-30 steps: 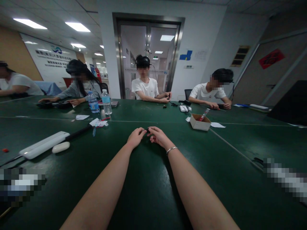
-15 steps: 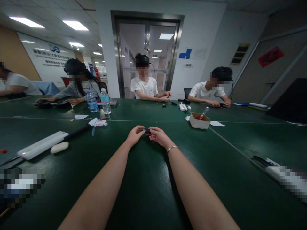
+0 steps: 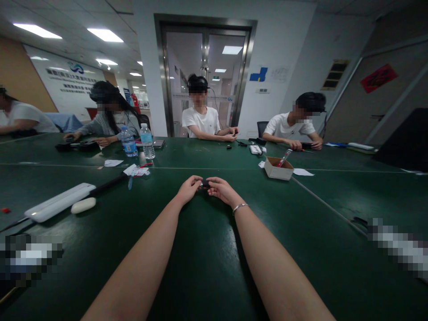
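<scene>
Both my hands meet above the middle of the dark green table, around a small black object. My left hand pinches its left end, where a bit of shiny metal shows by the fingertips. Thumb and fingers of my right hand close on its right end, and a metal bracelet circles that wrist. The object is too small and too covered by fingers to tell its kind.
Right of my hands stands an open cardboard box with a red-and-clear item in it. Two water bottles and paper scraps lie ahead left. A white power strip and a white oval object are at left. Several people sit opposite.
My hands stay in almost the same place. More shiny metal now shows at the left end of the black object. Across the table, a person's hand at the left has shifted slightly.
</scene>
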`<state>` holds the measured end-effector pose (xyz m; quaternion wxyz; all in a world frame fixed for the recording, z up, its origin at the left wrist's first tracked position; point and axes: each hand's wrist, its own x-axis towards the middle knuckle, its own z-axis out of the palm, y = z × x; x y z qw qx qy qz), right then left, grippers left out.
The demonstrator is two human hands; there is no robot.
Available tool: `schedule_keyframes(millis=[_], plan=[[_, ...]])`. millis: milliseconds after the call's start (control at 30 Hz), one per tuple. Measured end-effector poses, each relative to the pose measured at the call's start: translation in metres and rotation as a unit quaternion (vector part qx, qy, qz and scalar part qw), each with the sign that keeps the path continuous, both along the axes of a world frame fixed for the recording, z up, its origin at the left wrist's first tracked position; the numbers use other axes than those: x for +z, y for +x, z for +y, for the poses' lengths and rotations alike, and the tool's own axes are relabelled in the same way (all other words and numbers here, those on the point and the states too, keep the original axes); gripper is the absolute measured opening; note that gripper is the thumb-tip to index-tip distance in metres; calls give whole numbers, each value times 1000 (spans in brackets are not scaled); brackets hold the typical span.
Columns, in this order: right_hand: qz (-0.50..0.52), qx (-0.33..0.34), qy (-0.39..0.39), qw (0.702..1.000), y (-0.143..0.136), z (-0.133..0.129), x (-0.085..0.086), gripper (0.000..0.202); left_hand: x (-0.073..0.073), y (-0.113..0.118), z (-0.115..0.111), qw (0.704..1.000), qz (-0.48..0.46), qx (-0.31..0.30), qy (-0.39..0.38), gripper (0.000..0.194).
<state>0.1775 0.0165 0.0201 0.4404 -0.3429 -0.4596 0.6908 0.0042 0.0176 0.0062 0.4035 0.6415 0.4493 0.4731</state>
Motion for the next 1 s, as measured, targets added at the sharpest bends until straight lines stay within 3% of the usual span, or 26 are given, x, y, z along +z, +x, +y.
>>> schedule_keyframes(millis=[533,700,800,900,1000], plan=[[-5,-1,9,1000,1,3,-4,18,0,-1,-1,1000,20,5,13,28],[-8,7,8,1000,0,-1,0,17,0,-1,-1,1000,16,-18,5,26],[-38,0,15,999,-3,-1,2,4,0,-1,-2,1000,6,-22,21,25],[-105,-20,30,994,-7,1,2,17,1,-2,-2,1000,1,-18,25,25],[-99,0,38,994,-4,0,2,11,3,-3,-2,1000,-1,-2,24,24]])
